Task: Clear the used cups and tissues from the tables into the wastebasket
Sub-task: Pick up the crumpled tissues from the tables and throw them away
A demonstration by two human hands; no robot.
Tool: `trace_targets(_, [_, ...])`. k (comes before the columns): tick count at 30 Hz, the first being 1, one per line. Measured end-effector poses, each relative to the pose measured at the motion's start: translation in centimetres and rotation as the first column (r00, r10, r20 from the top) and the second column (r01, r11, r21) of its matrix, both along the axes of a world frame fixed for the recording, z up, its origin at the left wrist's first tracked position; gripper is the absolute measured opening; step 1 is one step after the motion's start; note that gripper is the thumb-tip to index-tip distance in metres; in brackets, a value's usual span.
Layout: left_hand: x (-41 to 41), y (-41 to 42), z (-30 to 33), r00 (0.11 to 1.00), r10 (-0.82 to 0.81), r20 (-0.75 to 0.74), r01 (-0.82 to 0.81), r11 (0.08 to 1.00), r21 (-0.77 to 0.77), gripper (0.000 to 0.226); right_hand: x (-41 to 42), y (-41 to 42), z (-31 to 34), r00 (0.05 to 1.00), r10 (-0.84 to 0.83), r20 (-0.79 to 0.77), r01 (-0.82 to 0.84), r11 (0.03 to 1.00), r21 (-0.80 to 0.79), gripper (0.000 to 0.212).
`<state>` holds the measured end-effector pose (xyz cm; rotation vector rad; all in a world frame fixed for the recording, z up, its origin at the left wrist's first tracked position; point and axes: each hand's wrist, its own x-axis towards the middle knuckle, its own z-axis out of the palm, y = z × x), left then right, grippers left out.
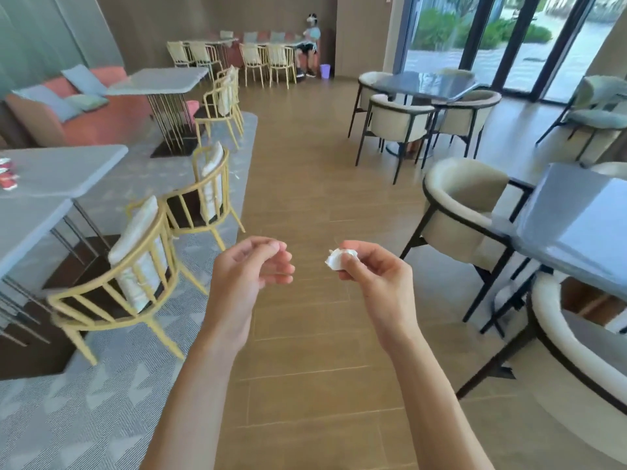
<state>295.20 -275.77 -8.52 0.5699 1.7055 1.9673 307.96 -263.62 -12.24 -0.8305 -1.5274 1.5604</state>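
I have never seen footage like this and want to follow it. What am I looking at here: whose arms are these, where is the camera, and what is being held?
There is no machine here. One wide-angle camera sits on a person's head and looks forward and down, so the two bare arms reaching in from the bottom are that person's own. The right hand pinches a crumpled white tissue. The left hand holds nothing; its fingers are loosely curled. The person stands over a wooden floor in a cafe-like room with tables and chairs on both sides. On the grey table at the left edge lie some red and white things, too cut off to identify. A small purple bin stands far back by the wall, near a seated person.
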Motion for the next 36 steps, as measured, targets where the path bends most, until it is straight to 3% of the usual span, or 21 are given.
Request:
trace_targets(5, [-7.7,9.6,1.8,0.999,0.046,0.01,-0.046,0.998,0.051,0.018,-8.3,10.9,2.4,0.998,0.061,0.009,-0.061,0.998,0.034,0.01])
trace_targets(15, [-27.6,26.7,-2.9,0.992,0.083,0.09,-0.088,0.995,0.044,0.019,-28.0,28.4,-0.9,0.994,0.077,0.083,-0.08,0.996,0.037,0.01])
trace_targets(25, [-47.6,45.4,0.5,0.997,-0.031,0.076,0.024,0.995,0.093,0.019,-46.4,45.7,2.8,0.998,0.002,0.056,-0.005,0.998,0.07,0.012])
trace_targets(36, [-63.2,67.8,-1.4,0.997,-0.068,0.033,0.068,0.998,0.005,0.022,-63.6,67.3,-0.6,1.0,0.003,0.016,-0.003,1.0,0.016,0.011])
